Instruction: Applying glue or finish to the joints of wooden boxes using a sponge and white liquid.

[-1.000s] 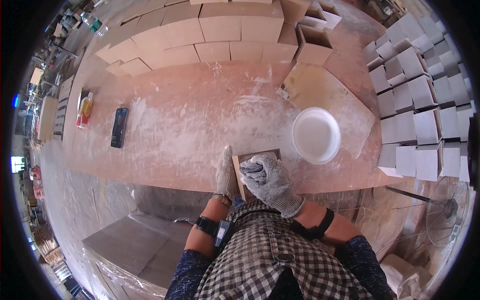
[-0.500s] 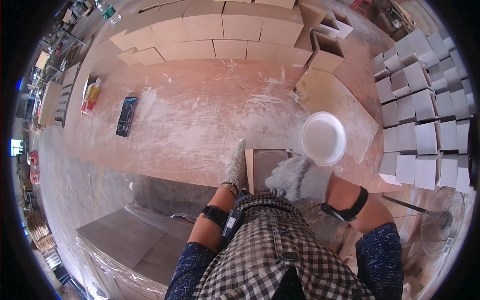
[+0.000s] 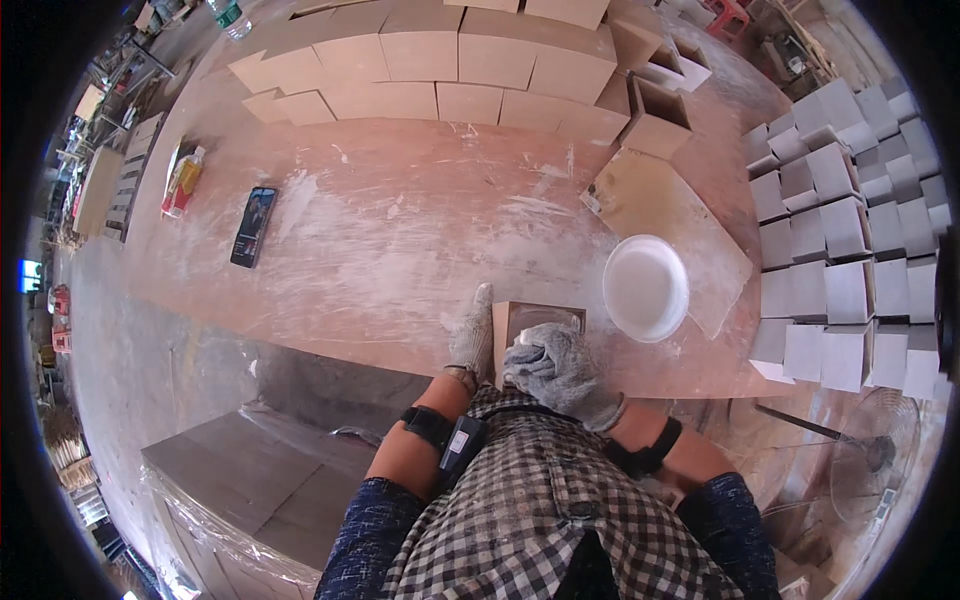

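A small brown box, with a grey recessed-looking top face, stands at the table's near edge against my body. My left hand, in a pale dusty knit glove, lies along the box's left side with its fingers straight and together. Over the near part of the box is my right hand, in a grey knit glove. Its fingers are curled in, and whatever they may hold is hidden beneath them. To the right of the box stands a round white bowl with whitish contents.
The bowl overlaps a tan board. Brown boxes line the far side; pale boxes are stacked at right. A phone and red-yellow packet lie at left. A fan stands low right, a wrapped carton low left.
My right hand has moved left and nearer to me across the box, baring its far right corner. My left hand stays at the box's side. The view has shifted slightly.
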